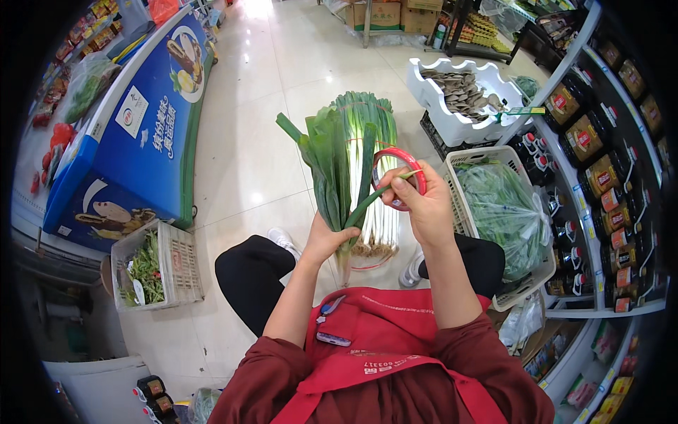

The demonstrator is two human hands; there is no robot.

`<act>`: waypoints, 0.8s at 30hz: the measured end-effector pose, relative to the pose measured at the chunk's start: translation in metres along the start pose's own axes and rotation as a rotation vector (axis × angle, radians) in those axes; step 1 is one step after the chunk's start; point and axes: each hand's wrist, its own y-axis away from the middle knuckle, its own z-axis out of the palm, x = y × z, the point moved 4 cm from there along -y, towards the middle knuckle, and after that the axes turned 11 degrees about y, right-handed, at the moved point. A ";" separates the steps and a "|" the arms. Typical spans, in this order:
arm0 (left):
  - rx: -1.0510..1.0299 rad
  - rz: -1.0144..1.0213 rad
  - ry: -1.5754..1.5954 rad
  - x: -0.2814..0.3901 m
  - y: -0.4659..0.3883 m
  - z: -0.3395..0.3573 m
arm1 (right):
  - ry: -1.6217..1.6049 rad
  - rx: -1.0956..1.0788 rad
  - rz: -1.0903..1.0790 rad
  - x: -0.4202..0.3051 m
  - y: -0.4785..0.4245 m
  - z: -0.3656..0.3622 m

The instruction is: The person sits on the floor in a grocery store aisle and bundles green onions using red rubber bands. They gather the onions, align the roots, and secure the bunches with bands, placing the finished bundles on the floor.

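Observation:
My left hand [331, 238] grips a small bunch of leafy green onions [331, 175] near their lower stalks, with the leaves pointing away from me. In my right hand [418, 201] is a roll of red tape [398, 152], hooked around the fingers. Thumb and forefinger of that hand also pinch the tip of one thin green leaf [377, 195] that runs back to the bunch. Behind both hands a large bundle of green onions [392, 119] rests on the tiled floor, with red bands around it and its white stalks and roots towards me.
On the right are a white foam box [437, 114] of grey-brown mushrooms, a cream crate [460, 212] with bagged greens, and shelves of dark bottles [582, 140]. At left stand a blue freezer [143, 138] and a plastic crate [183, 265] of leafy greens.

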 end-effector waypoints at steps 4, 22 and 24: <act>0.099 -0.025 -0.109 -0.010 -0.002 0.000 | -0.004 -0.008 -0.005 0.003 0.003 0.004; -0.004 0.005 -0.055 0.002 0.003 0.020 | -0.543 0.093 -0.003 0.013 0.002 0.017; -0.036 -0.036 -0.025 0.006 0.002 0.019 | -0.312 0.137 -0.098 0.005 0.005 0.013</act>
